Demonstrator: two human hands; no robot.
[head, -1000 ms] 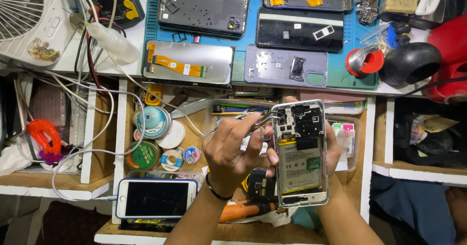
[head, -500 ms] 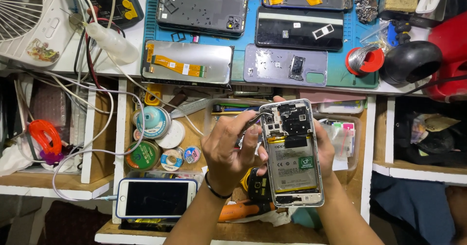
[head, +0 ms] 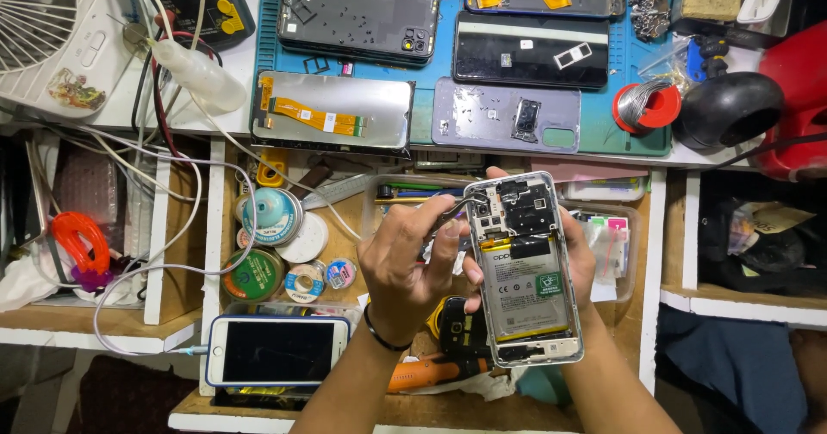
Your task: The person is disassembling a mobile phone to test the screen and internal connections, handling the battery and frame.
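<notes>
Head view: right hand (head: 575, 257) held the opened phone (head: 526, 268) upright over the drawer, fingers wrapped around its edges from behind. Left hand (head: 403, 257) had its fingers pinched shut on tweezers (head: 455, 208), tips touching the phone's upper left corner

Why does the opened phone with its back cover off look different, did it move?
Yes. The opened phone with its back cover off tilted and shifted slightly left, judged against the blue work mat.
</notes>
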